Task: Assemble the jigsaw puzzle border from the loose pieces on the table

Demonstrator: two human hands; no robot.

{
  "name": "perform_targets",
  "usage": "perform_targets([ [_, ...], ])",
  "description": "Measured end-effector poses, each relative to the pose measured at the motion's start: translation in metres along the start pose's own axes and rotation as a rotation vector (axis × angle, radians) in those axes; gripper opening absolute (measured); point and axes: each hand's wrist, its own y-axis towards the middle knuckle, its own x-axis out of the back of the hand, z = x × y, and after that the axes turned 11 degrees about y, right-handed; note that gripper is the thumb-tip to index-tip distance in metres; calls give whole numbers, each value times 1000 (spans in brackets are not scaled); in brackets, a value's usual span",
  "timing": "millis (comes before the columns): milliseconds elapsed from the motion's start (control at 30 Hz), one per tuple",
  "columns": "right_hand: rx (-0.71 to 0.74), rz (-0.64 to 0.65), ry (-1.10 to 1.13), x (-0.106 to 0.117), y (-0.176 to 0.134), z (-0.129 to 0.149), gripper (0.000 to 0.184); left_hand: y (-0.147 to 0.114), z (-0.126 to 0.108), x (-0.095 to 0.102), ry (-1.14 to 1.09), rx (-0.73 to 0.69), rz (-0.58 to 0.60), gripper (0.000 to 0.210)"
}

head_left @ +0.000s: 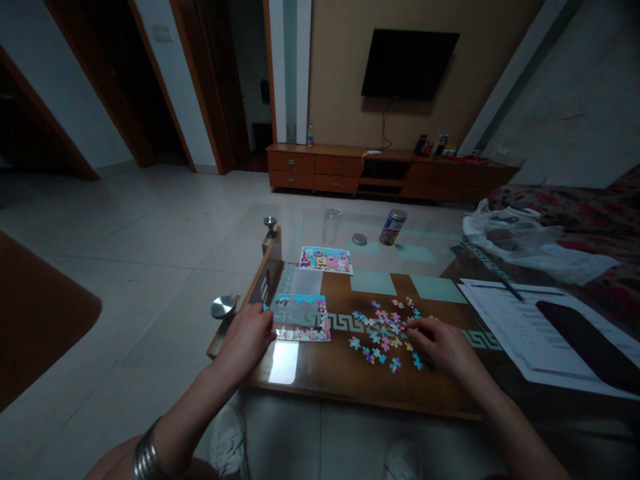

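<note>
My left hand (251,335) is closed at the left side of a partly joined jigsaw puzzle (325,320). A small blue puzzle piece (265,308) shows at its fingertips. Joined pieces form the top, right and bottom borders, around a bare middle. Over a loose pile of puzzle pieces (385,343), my right hand (434,339) has its fingers pinched together at a piece; the fingers partly cover it. Behind the border lies a colourful cartoon picture card (327,260).
On the glass-topped table (325,383) stand a clear glass (332,223) and a printed tin (393,228), with a round lid (359,239) between them. Papers (520,340), a black phone-like slab (590,343), a pen (511,288) and a plastic bag (530,247) lie right. Metal knobs (223,306) stand left.
</note>
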Motion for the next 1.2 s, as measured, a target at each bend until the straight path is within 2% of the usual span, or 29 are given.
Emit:
perform_targets([
  [600,-6,-17,-4,0,0,1,30,-1,1,0,7,0,21,12],
  [1200,-24,21,3,0,1,-1,32,-2,-1,3,18,8,24,10],
])
